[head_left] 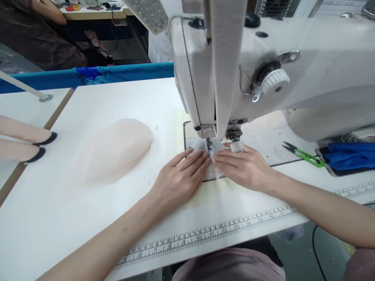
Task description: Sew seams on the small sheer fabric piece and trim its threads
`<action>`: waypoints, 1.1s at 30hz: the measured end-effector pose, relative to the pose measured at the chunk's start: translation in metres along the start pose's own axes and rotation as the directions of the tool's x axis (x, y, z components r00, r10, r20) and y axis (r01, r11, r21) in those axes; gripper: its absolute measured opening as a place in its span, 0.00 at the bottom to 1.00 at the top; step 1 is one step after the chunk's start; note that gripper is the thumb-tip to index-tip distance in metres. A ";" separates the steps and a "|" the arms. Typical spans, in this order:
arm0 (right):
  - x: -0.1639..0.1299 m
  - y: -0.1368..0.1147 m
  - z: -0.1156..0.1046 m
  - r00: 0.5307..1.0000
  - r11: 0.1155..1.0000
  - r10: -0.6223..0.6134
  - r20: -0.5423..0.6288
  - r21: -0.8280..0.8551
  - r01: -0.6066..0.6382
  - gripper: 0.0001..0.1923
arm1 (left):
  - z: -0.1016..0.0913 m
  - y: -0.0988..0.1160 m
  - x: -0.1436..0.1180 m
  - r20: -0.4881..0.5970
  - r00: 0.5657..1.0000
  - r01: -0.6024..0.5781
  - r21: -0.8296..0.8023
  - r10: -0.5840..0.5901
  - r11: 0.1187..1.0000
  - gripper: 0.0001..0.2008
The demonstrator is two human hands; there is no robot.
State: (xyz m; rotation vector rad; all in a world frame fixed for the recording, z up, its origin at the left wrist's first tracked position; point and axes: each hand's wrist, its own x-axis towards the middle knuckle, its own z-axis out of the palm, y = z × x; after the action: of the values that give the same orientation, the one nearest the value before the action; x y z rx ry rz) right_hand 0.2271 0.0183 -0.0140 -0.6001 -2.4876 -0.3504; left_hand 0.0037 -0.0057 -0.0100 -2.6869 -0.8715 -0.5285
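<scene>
My left hand (181,175) lies flat with fingers stretched out beside the presser foot (209,143) of a white sewing machine (195,78). Its fingertips press on a thin, whitish see-through material (199,145) on the needle plate. From the other side, my right hand (246,166) rests with its fingers extended and its fingertips near the foot, on the same material. The edges of that material are hard to make out. A sheer beige oval piece (120,150) lies on the white table, left of my left hand.
Green thread snips (306,155) lie right of the machine, beside a dark tray (329,166) with blue cloth (350,155). A printed ruler (199,238) runs along the table's front edge. Two pale pink strips with black ends (26,130) reach in from the left. Another person (38,35) is behind.
</scene>
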 end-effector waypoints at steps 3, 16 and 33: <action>-0.001 -0.001 0.000 1.000 1.000 -0.005 0.008 -0.002 0.005 0.10 | -0.001 0.002 -0.003 -0.010 1.000 0.017 -0.042 -0.018 0.999 0.18; 0.000 -0.002 0.002 0.999 0.999 -0.017 0.038 -0.051 0.019 0.11 | 0.001 0.001 0.002 -0.021 0.999 0.034 0.068 -0.033 0.997 0.14; 0.002 -0.002 0.006 0.998 0.995 0.035 0.059 -0.100 -0.029 0.10 | 0.000 0.002 0.003 -0.006 0.997 0.080 0.092 -0.080 0.993 0.18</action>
State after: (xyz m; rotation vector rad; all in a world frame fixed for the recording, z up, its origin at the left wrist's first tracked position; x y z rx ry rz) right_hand 0.2223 0.0198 -0.0181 -0.6999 -2.5271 -0.4522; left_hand 0.0070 -0.0053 -0.0092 -2.5771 -0.9815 -0.4965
